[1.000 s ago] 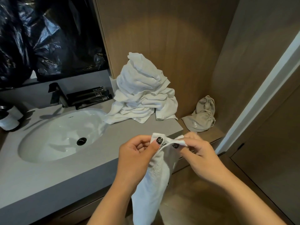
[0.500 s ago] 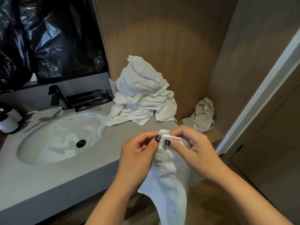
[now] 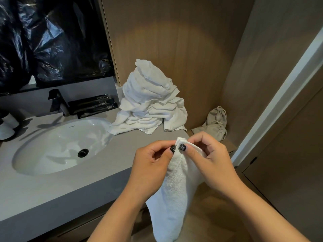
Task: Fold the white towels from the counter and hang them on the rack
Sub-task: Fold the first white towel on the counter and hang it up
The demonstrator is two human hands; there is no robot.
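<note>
Since a second ago you have brought your left hand (image 3: 150, 165) and right hand (image 3: 209, 159) together, both pinching one towel's (image 3: 176, 194) corners off the counter's (image 3: 111, 165) front edge, while the heap (image 3: 150, 103) waits at its back-right corner, no rack in view.

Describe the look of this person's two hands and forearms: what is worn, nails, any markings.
Both forearms are bare, with no sleeves in view. No rings, watch or bracelets show on the left hand or the right hand. The thumbnails are painted glossy black with pale speckled markings. The other nails are hidden behind curled fingers.
</note>
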